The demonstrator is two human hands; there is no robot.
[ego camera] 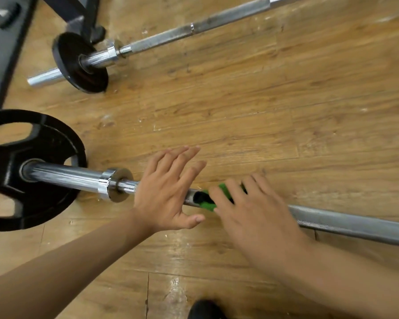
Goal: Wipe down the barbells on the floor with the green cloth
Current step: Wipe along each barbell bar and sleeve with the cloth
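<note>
The near bar (355, 224) is laid across the lower frame on the wood floor (240, 111). The cloth (209, 204) is wrapped on it at centre and gripped by the curled fingers of the right hand (251, 210). The left hand (166, 192) is spread flat over the bar, nothing held, hemmed at left by the collar (115, 184) and large plate (21, 169). The far bar (171, 35) and small plate (78, 63) are seen at upper left beside a rack base (78, 14). A shoe (205, 309) is noted at bottom centre.

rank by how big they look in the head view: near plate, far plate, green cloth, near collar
1. near plate, though it is closer to the camera
2. far plate
3. near collar and visible green cloth look alike; right hand hides most of the cloth
</note>
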